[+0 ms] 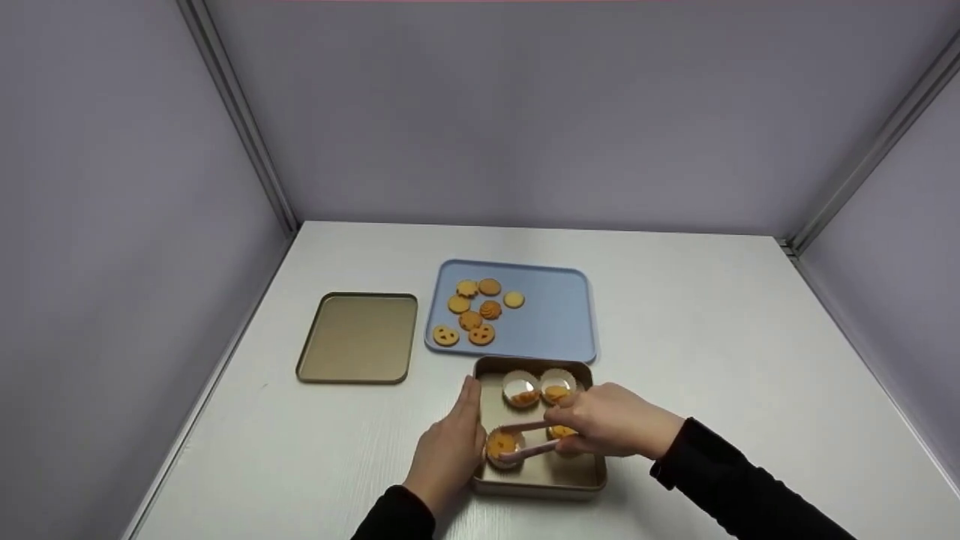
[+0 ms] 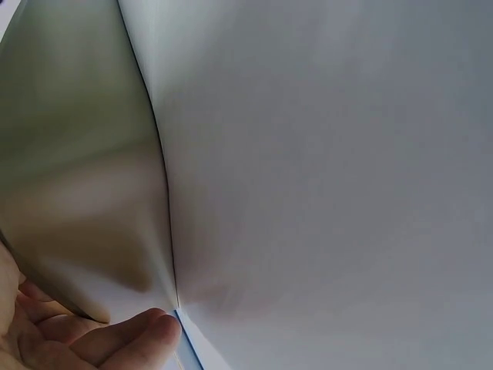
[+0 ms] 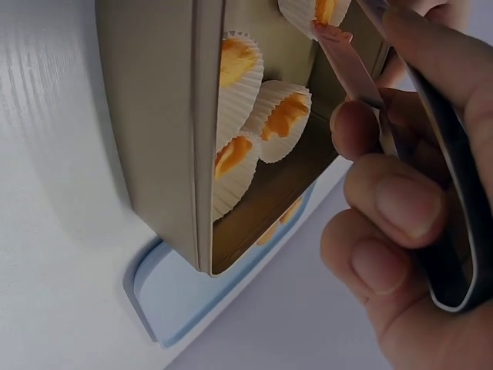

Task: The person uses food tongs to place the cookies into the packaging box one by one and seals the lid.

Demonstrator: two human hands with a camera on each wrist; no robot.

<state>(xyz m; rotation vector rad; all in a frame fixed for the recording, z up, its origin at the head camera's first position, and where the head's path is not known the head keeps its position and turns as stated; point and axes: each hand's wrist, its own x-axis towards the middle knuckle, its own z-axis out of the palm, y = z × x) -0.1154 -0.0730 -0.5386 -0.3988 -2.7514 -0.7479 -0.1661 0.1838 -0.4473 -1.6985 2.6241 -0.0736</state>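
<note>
My right hand (image 1: 611, 420) grips a pair of tongs (image 1: 534, 450) with pinkish arms. Their tips are at a cookie (image 1: 501, 444) in the near-left paper cup inside a gold-brown baking tin (image 1: 544, 491); whether they pinch it I cannot tell. In the right wrist view, fingers curl round the tongs (image 3: 454, 154), and white fluted paper cups (image 3: 285, 142) hold orange-yellow cookies. Against the tin's left wall lies my left hand (image 1: 450, 442), its fingers extended. The left wrist view shows its fingertips (image 2: 150, 339) beside the tin wall (image 2: 85, 193). One cup is partly hidden behind my right hand.
Beyond the tin lies a blue tray (image 1: 555, 315) with several cookies (image 1: 470, 320) on its left half. A flat gold lid or tray (image 1: 358, 337) rests to the left on the white table (image 1: 712, 322). Grey panels (image 1: 487, 112) enclose the back and sides.
</note>
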